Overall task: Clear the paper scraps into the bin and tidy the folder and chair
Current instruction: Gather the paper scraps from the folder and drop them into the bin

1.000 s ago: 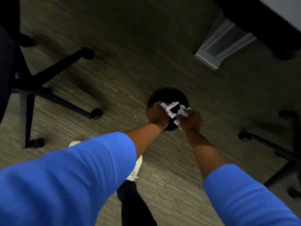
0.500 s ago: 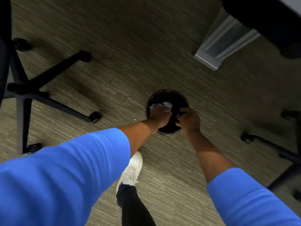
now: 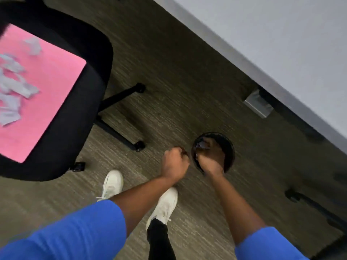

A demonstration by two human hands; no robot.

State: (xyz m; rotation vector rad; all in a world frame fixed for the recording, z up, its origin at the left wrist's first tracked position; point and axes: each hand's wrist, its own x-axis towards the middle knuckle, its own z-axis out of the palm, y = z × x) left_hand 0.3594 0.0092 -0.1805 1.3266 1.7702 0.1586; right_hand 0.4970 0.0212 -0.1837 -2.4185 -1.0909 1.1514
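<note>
Right hand (image 3: 209, 158): reaching into the round black bin (image 3: 230, 152), pinching a pale paper scrap (image 3: 201, 145).
Left hand (image 3: 174, 162): curling closed beside the rim, contents unclear.
Advice: releasing low inside is keeping scraps off the carpet.

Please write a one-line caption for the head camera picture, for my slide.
Right hand over the black bin, left hand beside it; paper scraps remain on the pink folder.

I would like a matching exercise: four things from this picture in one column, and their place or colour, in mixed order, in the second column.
Things:
1. folder
2. bin
3. paper scraps
4. shoes

Descriptions:
A. white, on the carpet
B. pink, lying on the chair seat
C. pale, scattered on the folder
D. black and round, with the right hand inside

Pairs: 1-B, 2-D, 3-C, 4-A
</note>
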